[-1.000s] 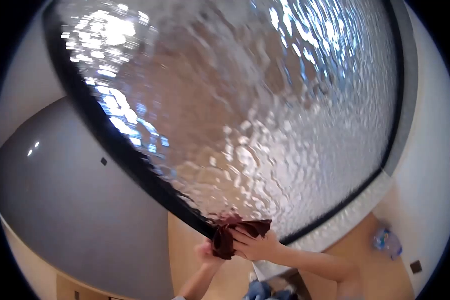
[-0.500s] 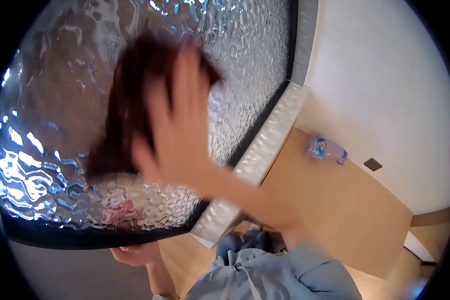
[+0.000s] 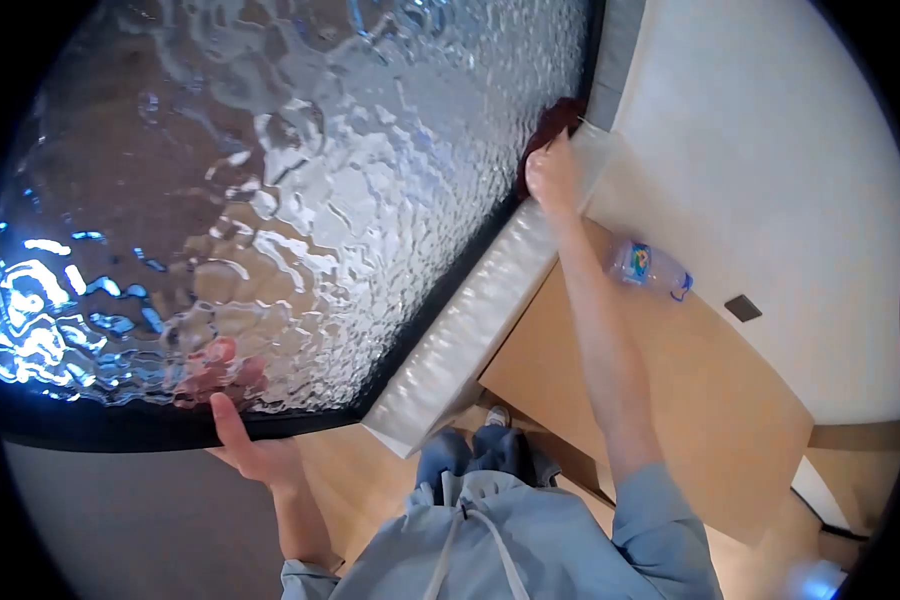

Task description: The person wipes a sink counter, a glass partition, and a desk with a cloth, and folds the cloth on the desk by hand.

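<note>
A dark red cloth [image 3: 547, 131] is bunched in my right hand [image 3: 555, 175], whose fingers are closed on it. It is pressed into the far right corner of a rippled glass door [image 3: 330, 190], beside the black frame. At the bottom edge, my left hand [image 3: 258, 455] grips the door's black frame [image 3: 315, 424]. Its thumb lies on the near side, while the fingers show blurred through the glass from behind.
A pale ledge [image 3: 470, 330] runs along the door's right side. Beyond it, a clear plastic bottle [image 3: 654, 269] with a blue cap lies on a wooden surface [image 3: 660, 380] against a white wall [image 3: 760, 170]. A dark square plate [image 3: 743, 307] is on the wall.
My right hand has moved the cloth from the middle of the glass rightward to the corner, its fingers going from spread to closed. My left thumb now shows over the frame.
</note>
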The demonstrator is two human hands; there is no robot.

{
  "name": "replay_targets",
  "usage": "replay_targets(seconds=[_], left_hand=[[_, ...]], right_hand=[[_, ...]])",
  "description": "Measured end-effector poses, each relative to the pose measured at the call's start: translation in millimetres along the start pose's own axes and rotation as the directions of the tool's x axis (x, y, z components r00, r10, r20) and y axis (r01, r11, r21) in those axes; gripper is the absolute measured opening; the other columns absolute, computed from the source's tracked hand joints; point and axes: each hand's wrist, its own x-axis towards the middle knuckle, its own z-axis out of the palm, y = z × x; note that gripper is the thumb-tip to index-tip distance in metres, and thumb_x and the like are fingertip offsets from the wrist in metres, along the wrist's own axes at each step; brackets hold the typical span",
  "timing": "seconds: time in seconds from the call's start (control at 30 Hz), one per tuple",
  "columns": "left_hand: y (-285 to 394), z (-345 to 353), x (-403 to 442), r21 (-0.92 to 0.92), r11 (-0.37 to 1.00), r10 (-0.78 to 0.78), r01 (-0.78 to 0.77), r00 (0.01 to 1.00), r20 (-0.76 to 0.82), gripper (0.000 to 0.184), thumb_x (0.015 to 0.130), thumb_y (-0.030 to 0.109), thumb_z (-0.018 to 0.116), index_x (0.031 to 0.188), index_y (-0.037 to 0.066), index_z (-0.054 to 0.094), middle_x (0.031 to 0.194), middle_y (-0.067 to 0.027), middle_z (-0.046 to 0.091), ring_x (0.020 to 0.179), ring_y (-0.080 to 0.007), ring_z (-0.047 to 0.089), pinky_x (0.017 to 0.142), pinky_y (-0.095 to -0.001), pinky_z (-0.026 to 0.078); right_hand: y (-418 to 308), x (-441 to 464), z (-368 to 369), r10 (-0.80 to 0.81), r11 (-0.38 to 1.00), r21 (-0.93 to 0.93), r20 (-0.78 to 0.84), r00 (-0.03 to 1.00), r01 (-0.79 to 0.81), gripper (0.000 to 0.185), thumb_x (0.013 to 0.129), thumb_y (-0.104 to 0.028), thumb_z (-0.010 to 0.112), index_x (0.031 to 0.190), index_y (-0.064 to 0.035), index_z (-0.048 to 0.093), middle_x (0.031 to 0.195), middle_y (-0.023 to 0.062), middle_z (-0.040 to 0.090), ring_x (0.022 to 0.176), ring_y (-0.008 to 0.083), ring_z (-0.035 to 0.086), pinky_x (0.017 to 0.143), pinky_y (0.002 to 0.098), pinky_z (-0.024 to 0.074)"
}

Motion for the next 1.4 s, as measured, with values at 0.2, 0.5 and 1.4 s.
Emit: replay_targets(seconds=[0.2, 0.5, 1.4], left_hand=[[2.4, 5.4, 2.1, 0.031, 0.999, -0.002, 0.004, 0.999, -0.053, 0.044, 0.100, 0.031, 0.055, 0.120, -0.008, 0.062, 0.102, -0.0170, 0.065, 0.100, -0.0262, 0.064, 0.092, -0.0389, 0.050], [-0.3, 1.1, 4.7, 0.008, 0.999, -0.044, 0.044, 0.998, -0.033, 0.044, 0.104, 0.035, 0.053, 0.122, -0.004, 0.061, 0.115, -0.0139, 0.064, 0.104, -0.0233, 0.062, 0.095, -0.0375, 0.049], [19.6, 26.4, 9.9, 0.227, 0.974, 0.038, -0.008, 0.991, -0.128, 0.049, 0.109, 0.037, 0.034, 0.120, -0.005, 0.058, 0.128, -0.0213, 0.063, 0.114, -0.0268, 0.062, 0.103, -0.0392, 0.045]], right_hand=[[-33.5, -73.5, -25.0, -0.140, 0.454, -0.806, 0.355, 0.924, 0.379, 0.042, 0.085, -0.011, 0.056, 0.123, 0.0069, 0.057, 0.130, 0.0268, 0.058, 0.125, 0.0412, 0.053, 0.108, 0.0489, 0.0414], [-177.2, -257.5, 10.3, -0.029, 0.523, -0.568, 0.733, 0.679, 0.636, 0.041, 0.089, -0.033, 0.061, 0.105, 0.0036, 0.066, 0.131, 0.0286, 0.057, 0.128, 0.0398, 0.051, 0.112, 0.0535, 0.0368], [-89.3, -281.2, -276.3, 0.540, 0.839, 0.312, -0.379, 0.751, -0.446, 0.055, 0.098, -0.036, 0.061, 0.141, -0.0031, 0.049, 0.140, 0.0125, 0.056, 0.127, 0.0291, 0.056, 0.112, 0.0453, 0.0424]])
